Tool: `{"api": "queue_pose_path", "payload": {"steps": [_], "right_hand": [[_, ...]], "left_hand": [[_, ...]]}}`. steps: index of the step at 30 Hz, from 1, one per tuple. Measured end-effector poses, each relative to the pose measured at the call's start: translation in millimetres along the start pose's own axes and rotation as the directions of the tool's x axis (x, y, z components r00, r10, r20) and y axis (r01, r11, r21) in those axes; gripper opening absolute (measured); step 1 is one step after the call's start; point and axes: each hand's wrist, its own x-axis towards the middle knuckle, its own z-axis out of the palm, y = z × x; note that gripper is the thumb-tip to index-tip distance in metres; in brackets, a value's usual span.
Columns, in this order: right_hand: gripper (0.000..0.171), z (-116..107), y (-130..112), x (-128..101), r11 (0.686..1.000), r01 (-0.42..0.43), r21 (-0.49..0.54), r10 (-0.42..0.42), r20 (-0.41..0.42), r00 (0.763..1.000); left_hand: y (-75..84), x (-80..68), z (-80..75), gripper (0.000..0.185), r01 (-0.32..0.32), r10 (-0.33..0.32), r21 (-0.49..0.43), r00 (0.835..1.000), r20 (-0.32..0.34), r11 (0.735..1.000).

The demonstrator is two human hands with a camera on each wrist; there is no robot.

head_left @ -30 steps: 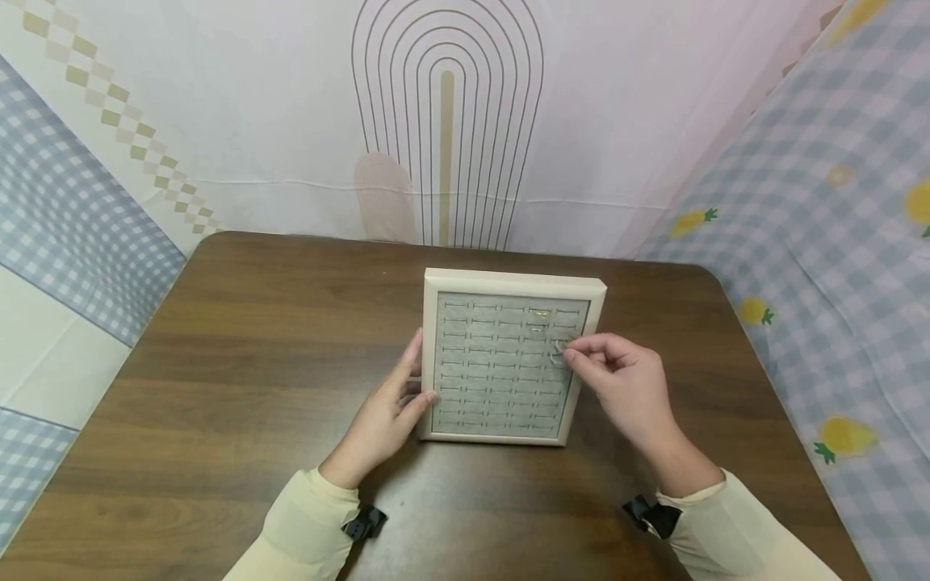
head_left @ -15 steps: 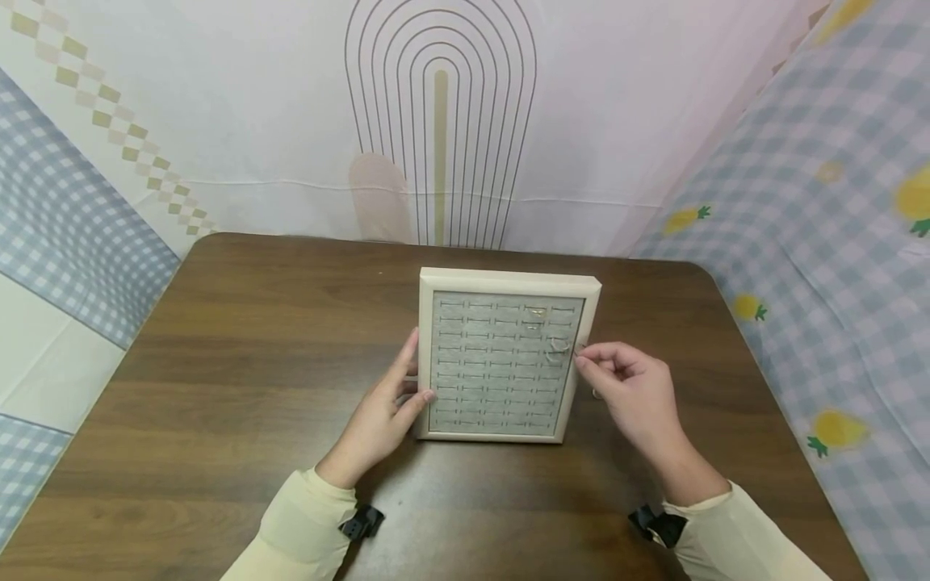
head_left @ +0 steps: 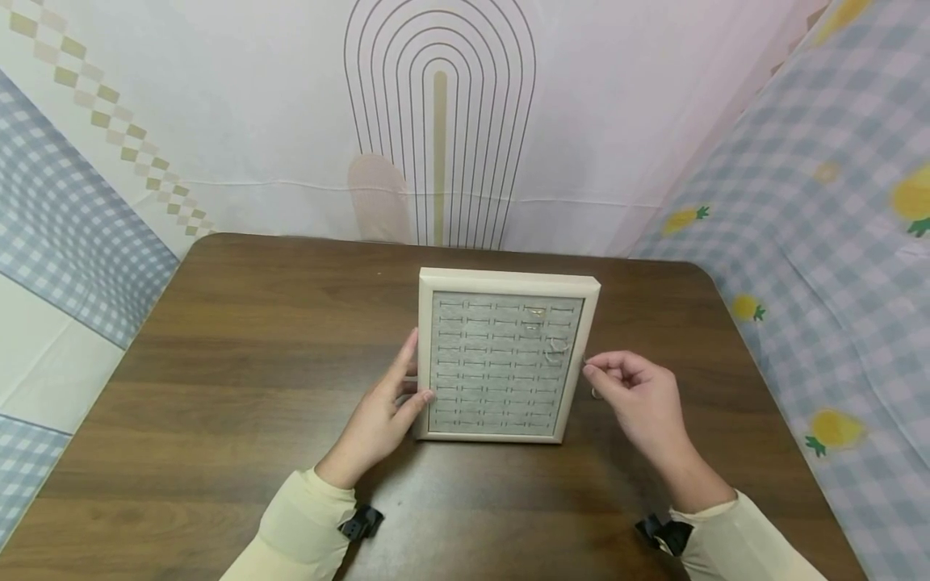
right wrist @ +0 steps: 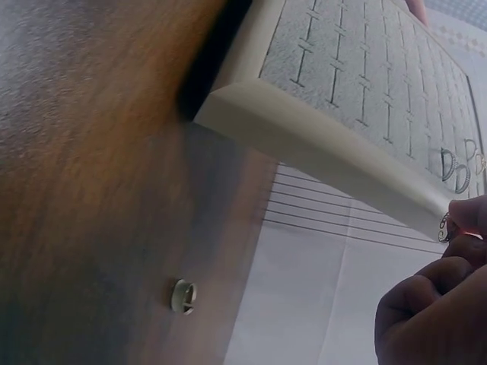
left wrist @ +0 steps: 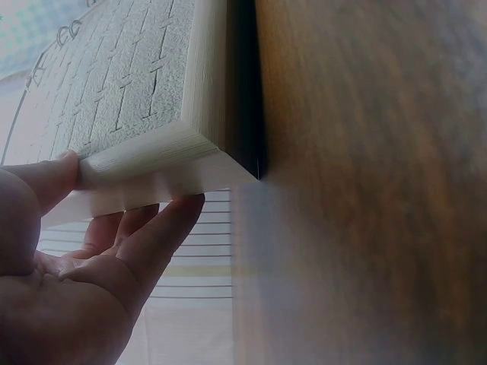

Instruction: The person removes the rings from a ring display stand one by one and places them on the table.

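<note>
The board (head_left: 475,383) stands on the table (head_left: 240,339), slotted face toward the person. The left hand (head_left: 381,420) holds its left edge, thumb in front, fingers along the side. The right hand (head_left: 639,395), just beside the right edge, pinches a small ring (right wrist: 444,226), its thumb and finger parted only by the metal. Set rings (right wrist: 449,164) occupy the upper right of the face; a loose ring (right wrist: 184,297) lies on the table below the right hand, apart from the board. Likely faults: the small ring, gripped by fingertips alone, may slip and roll; a lowered right hand may knock the loose ring; a slackened left hand may let the board tip; a brushing knuckle may dislodge set rings. Room: broad table extends left, right and in front; behind the board a narrower strip ends at the backdrop (head_left: 596,121).
</note>
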Motion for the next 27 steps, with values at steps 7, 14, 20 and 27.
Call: {"api": "queue_pose_path", "payload": {"steps": [7, 14, 20, 27], "right_hand": [[0.015, 0, 11, -1, 0.997, -0.052, -0.063, 0.052, -0.001, 0.999], [0.014, -1, 21, 0, 0.992, -0.073, -0.100, 0.074, 0.002, 0.997], [0.015, -3, 30, 1, 0.989, -0.103, -0.110, 0.106, 0.021, 0.994], [0.019, -6, 43, 5, 0.982, -0.174, -0.077, 0.177, 0.041, 0.983]], "left_hand": [[-0.1, 0.1, -0.2, 0.089, -0.005, 0.005, 0.004, 1.000, 0.004, 1.000], [-1.1, 0.0, -0.2, 0.091, -0.009, 0.009, 0.007, 1.000, -0.001, 1.000], [-1.2, 0.0, -0.5, 0.090, -0.013, 0.013, 0.013, 1.000, 0.000, 1.000], [-1.7, 0.0, -0.5, 0.091, -0.025, 0.025, 0.013, 1.000, -0.001, 1.000]]}}
